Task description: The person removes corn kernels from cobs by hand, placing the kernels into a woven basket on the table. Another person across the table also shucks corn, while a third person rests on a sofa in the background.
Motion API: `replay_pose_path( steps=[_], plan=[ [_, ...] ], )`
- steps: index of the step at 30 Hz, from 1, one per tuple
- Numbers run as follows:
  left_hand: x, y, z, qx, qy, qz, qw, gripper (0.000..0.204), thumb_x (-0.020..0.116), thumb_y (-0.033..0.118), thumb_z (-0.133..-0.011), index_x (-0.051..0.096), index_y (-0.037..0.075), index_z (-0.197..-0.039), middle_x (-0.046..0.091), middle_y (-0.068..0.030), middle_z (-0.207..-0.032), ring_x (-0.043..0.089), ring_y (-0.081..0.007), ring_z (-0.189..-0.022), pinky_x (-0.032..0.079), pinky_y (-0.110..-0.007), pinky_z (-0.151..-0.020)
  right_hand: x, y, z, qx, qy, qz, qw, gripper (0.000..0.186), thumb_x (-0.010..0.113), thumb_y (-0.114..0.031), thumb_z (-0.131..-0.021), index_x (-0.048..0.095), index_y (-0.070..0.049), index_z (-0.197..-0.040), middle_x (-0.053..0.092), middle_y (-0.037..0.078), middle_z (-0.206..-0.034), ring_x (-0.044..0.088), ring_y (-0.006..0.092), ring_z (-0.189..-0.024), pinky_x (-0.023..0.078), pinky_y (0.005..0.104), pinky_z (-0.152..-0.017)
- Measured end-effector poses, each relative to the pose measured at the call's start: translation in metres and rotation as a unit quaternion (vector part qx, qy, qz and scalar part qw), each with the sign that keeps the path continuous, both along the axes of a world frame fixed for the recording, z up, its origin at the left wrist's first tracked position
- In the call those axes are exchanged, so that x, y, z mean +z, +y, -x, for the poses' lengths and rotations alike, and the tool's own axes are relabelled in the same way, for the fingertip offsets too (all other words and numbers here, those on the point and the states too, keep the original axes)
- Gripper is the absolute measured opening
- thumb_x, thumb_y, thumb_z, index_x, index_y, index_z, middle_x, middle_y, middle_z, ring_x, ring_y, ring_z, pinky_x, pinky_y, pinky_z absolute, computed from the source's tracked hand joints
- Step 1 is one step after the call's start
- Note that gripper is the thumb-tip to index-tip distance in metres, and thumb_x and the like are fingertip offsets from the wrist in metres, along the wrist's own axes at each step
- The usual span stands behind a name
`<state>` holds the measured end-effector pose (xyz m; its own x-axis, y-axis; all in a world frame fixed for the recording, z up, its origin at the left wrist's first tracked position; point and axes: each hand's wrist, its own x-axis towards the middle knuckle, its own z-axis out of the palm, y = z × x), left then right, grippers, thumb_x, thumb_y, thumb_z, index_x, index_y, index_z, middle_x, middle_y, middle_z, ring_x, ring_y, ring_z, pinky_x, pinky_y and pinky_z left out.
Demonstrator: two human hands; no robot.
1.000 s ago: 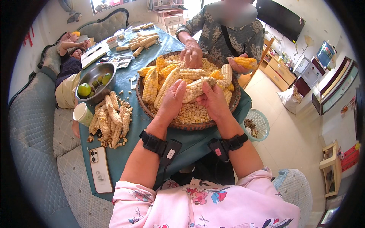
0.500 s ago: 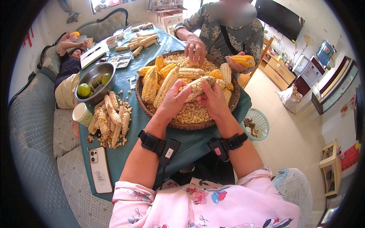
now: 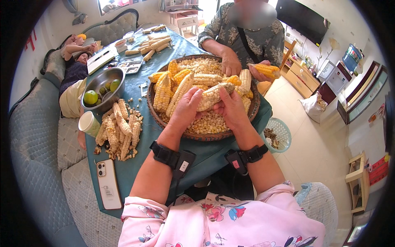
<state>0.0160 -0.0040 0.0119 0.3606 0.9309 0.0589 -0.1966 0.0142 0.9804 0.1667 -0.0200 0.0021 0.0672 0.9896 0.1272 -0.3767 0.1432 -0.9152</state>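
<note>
Shelling in hand, as judged: both thumbs pressed on one cob (image 3: 212,95), held over the basket (image 3: 252,113). Next move, probably: a twist of the cob to bring a full row under the thumbs, with firm pressure so that kernels drop inside the rim and not on the cloth.

Left of the basket: a phone (image 3: 108,183), a paper cup (image 3: 89,123), a steel bowl (image 3: 95,84) holding green fruits, then a pile of bare cobs (image 3: 119,129) (a few loose kernels beside it). Left hand (image 3: 186,109) wrapped around the cob's near end, fingers clenched. In the basket: whole yellow and pale ears at the far side, loose kernels (image 3: 210,122) at the near side. Right hand (image 3: 232,109) gripping the cob's other end. Beyond the basket: another person, one hand in the kernels, the other holding a yellow ear (image 3: 265,71). Right of the basket, on the floor: a small plastic basket (image 3: 283,131) with dark scraps inside.
</note>
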Motion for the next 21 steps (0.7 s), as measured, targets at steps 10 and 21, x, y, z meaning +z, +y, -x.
replay_pose_path(
  steps=[10, 21],
  plan=[
    [0.004, 0.002, 0.002, 0.039, 0.049, -0.150, 0.987, 0.026, 0.045, 0.019, -0.090, 0.058, 0.001, -0.105, 0.055, -0.0022, -0.098, 0.048, -0.0079, -0.084, 0.041, -0.020, -0.070, -0.005, 0.003, -0.002, -0.040, -0.023, -0.070, 0.996, 0.031, 0.053, -0.024, -0.089, 0.045, -0.007, -0.115, 0.057, 0.002, -0.097, 0.056, 0.0062, -0.071, 0.046, 0.0176, -0.057],
    [-0.013, 0.009, 0.004, -0.062, 0.070, -0.170, 0.981, 0.050, 0.056, 0.027, -0.087, 0.037, 0.005, -0.127, 0.055, -0.0049, -0.107, 0.050, -0.0120, -0.097, 0.043, -0.025, -0.079, 0.007, 0.007, 0.005, 0.025, 0.005, -0.082, 0.996, 0.036, 0.054, -0.021, -0.089, 0.047, -0.004, -0.120, 0.055, 0.000, -0.106, 0.051, 0.0042, -0.087, 0.042, 0.0174, -0.068]
  ],
)
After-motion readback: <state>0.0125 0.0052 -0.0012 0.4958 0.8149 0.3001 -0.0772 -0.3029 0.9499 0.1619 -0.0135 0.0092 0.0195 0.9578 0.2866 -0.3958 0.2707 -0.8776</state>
